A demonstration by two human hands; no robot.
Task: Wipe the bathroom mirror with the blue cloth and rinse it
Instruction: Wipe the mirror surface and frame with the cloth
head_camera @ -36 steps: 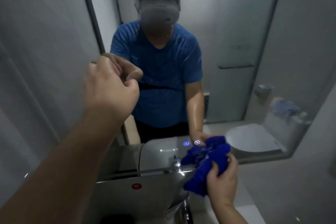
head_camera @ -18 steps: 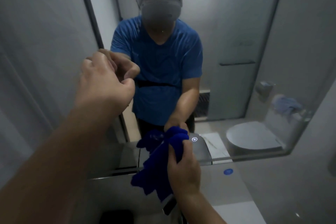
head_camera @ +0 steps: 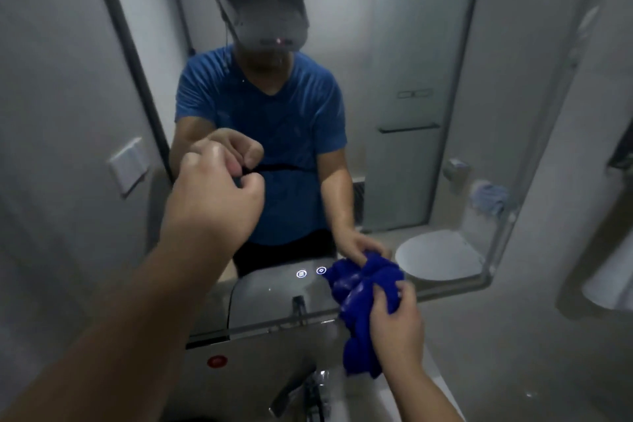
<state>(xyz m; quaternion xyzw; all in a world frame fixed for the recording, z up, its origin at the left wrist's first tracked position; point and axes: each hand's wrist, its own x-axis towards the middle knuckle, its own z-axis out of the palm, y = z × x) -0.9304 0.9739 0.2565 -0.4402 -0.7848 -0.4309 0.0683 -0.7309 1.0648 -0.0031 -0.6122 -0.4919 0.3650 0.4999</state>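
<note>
The bathroom mirror (head_camera: 394, 164) fills the wall ahead and reflects a person in a blue shirt. My right hand (head_camera: 397, 322) grips the bunched blue cloth (head_camera: 358, 349) and holds it against the mirror's lower edge, right of centre. The cloth's top doubles with its reflection in the glass. My left hand (head_camera: 214, 195) is raised in front of the mirror's left half, fingers curled into a fist with nothing seen in it; I cannot tell whether it touches the glass.
A chrome faucet (head_camera: 308, 390) stands below the cloth over the basin. Two lit touch buttons (head_camera: 301, 273) glow on the lower mirror. A red round mark (head_camera: 216, 361) sits under the mirror's edge. A white wall switch (head_camera: 130, 166) is at left.
My right hand has swept the cloth from the middle of the mirror's lower edge to the right. The left fist has stayed raised at about the same spot.
</note>
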